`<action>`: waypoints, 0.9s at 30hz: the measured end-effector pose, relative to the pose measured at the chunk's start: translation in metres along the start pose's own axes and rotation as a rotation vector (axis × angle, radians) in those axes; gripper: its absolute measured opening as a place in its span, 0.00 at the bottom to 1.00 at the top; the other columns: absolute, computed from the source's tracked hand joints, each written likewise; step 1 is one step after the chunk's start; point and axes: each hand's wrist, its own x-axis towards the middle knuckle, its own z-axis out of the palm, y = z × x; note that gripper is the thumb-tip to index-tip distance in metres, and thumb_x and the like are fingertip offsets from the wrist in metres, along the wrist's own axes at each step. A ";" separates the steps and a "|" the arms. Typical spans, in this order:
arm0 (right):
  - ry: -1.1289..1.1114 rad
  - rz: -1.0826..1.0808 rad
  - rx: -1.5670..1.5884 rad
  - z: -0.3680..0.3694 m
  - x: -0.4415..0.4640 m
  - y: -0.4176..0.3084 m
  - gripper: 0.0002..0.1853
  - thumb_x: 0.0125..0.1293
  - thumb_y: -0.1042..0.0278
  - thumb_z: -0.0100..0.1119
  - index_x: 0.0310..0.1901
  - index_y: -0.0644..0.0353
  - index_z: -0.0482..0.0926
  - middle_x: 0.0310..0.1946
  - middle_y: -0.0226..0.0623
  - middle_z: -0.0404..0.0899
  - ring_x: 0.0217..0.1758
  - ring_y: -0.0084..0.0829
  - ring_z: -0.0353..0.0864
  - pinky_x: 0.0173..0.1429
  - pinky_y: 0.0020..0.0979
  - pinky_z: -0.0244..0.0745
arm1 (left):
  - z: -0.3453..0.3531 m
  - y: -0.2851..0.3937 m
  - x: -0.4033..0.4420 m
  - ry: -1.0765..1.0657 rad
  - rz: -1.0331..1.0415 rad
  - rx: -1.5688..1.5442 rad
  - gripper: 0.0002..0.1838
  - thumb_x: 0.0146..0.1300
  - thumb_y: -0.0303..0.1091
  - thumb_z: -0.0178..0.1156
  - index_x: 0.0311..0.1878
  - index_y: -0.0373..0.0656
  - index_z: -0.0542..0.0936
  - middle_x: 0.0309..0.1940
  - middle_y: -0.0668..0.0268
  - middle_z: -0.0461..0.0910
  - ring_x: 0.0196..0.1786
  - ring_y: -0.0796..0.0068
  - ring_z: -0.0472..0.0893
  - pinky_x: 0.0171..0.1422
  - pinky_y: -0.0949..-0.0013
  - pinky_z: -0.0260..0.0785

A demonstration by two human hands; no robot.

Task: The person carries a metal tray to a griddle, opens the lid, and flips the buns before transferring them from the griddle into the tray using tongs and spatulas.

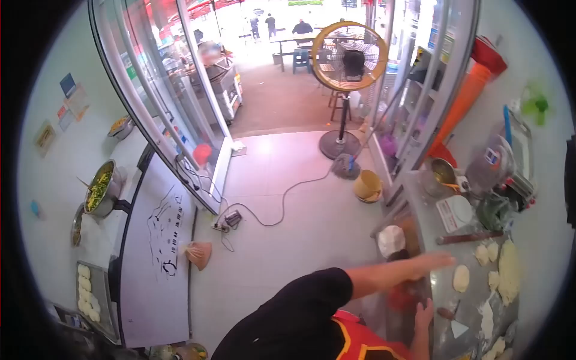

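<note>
My left hand (pixel 441 261) reaches over the near edge of the metal worktop (pixel 444 294), blurred but apparently flat and open, with nothing visible in it. Lower down, my right hand (pixel 424 313) is at the same edge, fingers apart and seemingly empty. A flat oval dough piece (pixel 461 279) lies just beyond my left hand. The scraper (pixel 459 328) rests close to my right hand. A dark rolling pin (pixel 470 237) lies farther up the worktop. Small dough pieces (pixel 482 255) and a long dough slab (pixel 510 273) are along the far side.
A white scale (pixel 455 213) and a metal pot (pixel 443 174) stand at the worktop's upper end. On the floor are a yellow bucket (pixel 367 186), a mop (pixel 346 167), a cable and a standing fan (pixel 349 57). A dough tray (pixel 99 300) is at left.
</note>
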 end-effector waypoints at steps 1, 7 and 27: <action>0.136 -0.103 -0.129 -0.017 0.006 -0.014 0.32 0.51 0.67 0.60 0.59 0.59 0.64 0.60 0.45 0.61 0.64 0.54 0.55 0.68 0.49 0.47 | 0.003 0.001 0.004 0.012 0.011 -0.015 0.28 0.59 0.46 0.56 0.60 0.43 0.67 0.50 0.62 0.73 0.58 0.73 0.67 0.61 0.75 0.57; 0.255 -0.348 -0.130 0.048 0.053 -0.168 0.26 0.52 0.70 0.56 0.55 0.62 0.67 0.54 0.48 0.68 0.60 0.54 0.62 0.64 0.46 0.55 | -0.287 -0.145 -0.120 0.601 -0.318 -0.453 0.11 0.60 0.42 0.55 0.39 0.48 0.77 0.29 0.70 0.75 0.29 0.80 0.73 0.36 0.75 0.68; -0.735 -0.808 0.037 0.435 0.298 -0.702 0.23 0.55 0.64 0.52 0.52 0.63 0.71 0.50 0.49 0.73 0.55 0.46 0.70 0.59 0.39 0.64 | -0.502 -0.327 -0.468 1.889 -0.879 -1.089 0.10 0.61 0.36 0.46 0.38 0.40 0.73 0.30 0.57 0.77 0.29 0.61 0.76 0.26 0.56 0.68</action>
